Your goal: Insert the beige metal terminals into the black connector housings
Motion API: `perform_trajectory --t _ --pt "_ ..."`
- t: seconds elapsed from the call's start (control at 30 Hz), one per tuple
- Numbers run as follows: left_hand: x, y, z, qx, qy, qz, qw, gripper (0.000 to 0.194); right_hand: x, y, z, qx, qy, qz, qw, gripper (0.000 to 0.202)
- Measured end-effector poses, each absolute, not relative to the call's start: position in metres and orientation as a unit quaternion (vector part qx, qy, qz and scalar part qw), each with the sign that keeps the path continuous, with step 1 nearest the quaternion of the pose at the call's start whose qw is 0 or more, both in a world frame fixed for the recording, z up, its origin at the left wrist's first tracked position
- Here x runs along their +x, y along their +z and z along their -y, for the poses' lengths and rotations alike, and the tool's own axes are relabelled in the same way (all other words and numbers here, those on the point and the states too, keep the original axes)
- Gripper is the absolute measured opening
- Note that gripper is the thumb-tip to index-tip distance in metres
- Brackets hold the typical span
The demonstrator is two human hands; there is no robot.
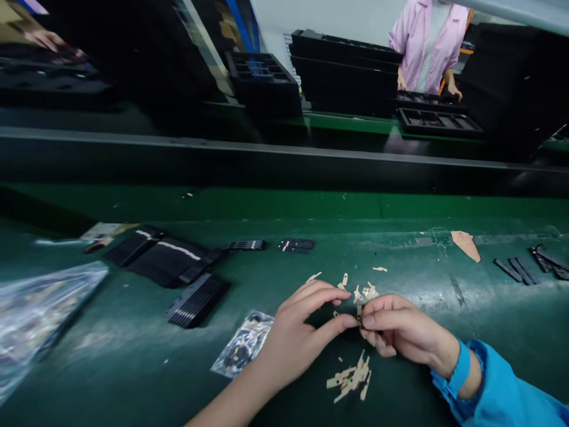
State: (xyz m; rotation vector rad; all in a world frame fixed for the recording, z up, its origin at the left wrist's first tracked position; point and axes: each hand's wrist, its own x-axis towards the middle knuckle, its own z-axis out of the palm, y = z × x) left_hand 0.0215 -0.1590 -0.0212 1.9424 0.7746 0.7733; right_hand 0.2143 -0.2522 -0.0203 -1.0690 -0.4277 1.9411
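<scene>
Right hand [402, 329], right of centre in the lower frame, pinches a small beige piece [359, 312]; left hand [299, 325] has thumb and forefinger apart, thumb tip right by the piece, can't tell if touching. Loose beige pile [353, 378] bottom centre-right, clear bag [243, 345] bottom centre-left.

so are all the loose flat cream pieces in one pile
No, one pile lies nearer the camera than the hands, while other cream pieces lie scattered beyond the left hand's thumb.
</scene>
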Motion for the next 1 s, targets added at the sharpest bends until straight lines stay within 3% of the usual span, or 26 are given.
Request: perform_trajectory --t 0.17,0.27,0.37,0.53,0.7,1.0 --pt "0.021 -0.019 0.158 0.779 0.294 -0.329 0.445 0.016 0.219 -0.017 0.252 -0.497 0.688 0.226 0.477 0.029" --pt "0.024 -0.014 0.160 0.748 0.253 -0.341 0.510 0.011 0.216 -0.019 0.254 -0.561 0.586 0.286 0.510 0.029" --pt "0.029 -0.011 0.163 0.705 0.214 -0.332 0.589 0.020 0.209 -0.021 0.258 -0.597 0.471 0.376 0.530 0.024" --pt "0.034 -0.012 0.167 0.629 0.193 -0.344 0.671 0.025 0.202 -0.022 0.264 -0.602 0.358 0.500 0.509 0.015" --pt "0.033 -0.013 0.167 0.629 0.208 -0.352 0.661 0.022 0.203 -0.023 0.264 -0.598 0.329 0.525 0.509 0.014" --pt "0.030 -0.009 0.173 0.721 0.197 -0.330 0.577 0.025 0.205 -0.023 0.260 -0.637 0.402 0.418 0.508 0.011"
